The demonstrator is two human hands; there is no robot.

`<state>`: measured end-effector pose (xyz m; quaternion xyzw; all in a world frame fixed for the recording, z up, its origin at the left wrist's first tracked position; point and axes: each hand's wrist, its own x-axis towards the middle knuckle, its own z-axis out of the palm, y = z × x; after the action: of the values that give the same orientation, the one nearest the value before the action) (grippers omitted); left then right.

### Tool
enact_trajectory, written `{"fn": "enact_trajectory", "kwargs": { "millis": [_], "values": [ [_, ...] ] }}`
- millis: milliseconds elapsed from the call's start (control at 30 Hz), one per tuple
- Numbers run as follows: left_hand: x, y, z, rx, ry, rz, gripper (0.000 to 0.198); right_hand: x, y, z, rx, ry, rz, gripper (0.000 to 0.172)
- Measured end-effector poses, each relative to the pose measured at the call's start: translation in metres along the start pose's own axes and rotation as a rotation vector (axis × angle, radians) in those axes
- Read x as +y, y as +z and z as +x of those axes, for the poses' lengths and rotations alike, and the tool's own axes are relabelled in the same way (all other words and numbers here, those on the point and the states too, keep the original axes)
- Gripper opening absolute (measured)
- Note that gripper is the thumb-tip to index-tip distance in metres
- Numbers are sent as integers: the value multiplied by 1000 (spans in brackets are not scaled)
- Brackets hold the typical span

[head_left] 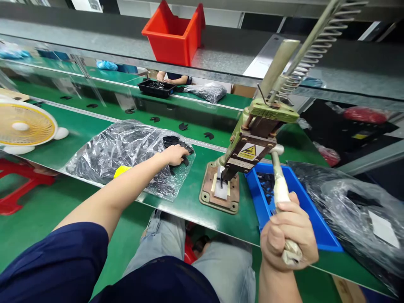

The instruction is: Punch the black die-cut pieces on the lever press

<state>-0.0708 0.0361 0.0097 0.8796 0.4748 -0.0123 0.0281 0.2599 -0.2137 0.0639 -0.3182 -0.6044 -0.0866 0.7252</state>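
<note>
My left hand (174, 154) reaches into an open clear plastic bag (126, 155) full of small black parts, its fingers closed on a black part (184, 158) at the bag's mouth. My right hand (288, 237) is wrapped around the taped lever handle (279, 189) of a hand press (249, 147) bolted to the green bench (189, 198). A small black piece sits under the press head on its base plate (220, 191). Right of the press stands a blue tray (303, 206) with black parts inside.
A small yellow fan (23, 126) lies at the left. More black parts (183, 126) ride the green conveyor behind. A red bin (173, 35) sits on the upper shelf. Another person's arms (173, 78) work by a black tray (156, 87). Plastic bags (353, 202) lie right.
</note>
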Motion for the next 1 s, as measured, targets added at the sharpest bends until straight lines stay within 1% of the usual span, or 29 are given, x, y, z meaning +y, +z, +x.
{"fn": "enact_trajectory", "kwargs": {
  "millis": [67,133,200,267,333,400,467,567,600,667,733,800,833,933,1000],
  "values": [
    [-7,4,3,-69,62,79,49,-1,-1,1,-15,2,-14,21],
    [-9,5,5,-93,95,121,42,-1,-2,1,-27,4,-22,20],
    [-9,4,4,-86,123,127,36,-2,-4,1,-39,10,-28,20],
    [-7,0,0,-53,119,94,35,-2,-4,1,-39,18,-31,21],
    [-1,-6,-6,-11,105,32,36,-1,-3,0,-23,22,-30,23],
    [14,-10,-15,8,112,-32,34,0,-1,-1,4,26,-26,26],
    [35,-10,-24,-8,159,-83,32,1,1,-2,23,29,-31,28],
    [71,0,-33,-2,237,-218,27,1,2,-3,32,32,-50,29],
    [80,5,-35,16,237,-295,23,0,2,-2,31,30,-54,29],
    [94,17,-37,59,161,-473,17,0,0,-1,18,34,-59,27],
    [100,26,-37,87,23,-634,23,-2,-2,-1,-8,30,-66,26],
    [102,29,-35,82,-93,-781,30,-3,-3,0,-31,26,-72,26],
    [103,28,-33,62,-126,-861,31,-3,-3,0,-37,26,-71,27],
    [110,22,-26,-39,-129,-1088,33,-4,-2,0,-30,36,-55,27],
    [119,19,-18,-86,-92,-1151,34,-4,-1,0,-14,36,-46,27]
  ]
}}
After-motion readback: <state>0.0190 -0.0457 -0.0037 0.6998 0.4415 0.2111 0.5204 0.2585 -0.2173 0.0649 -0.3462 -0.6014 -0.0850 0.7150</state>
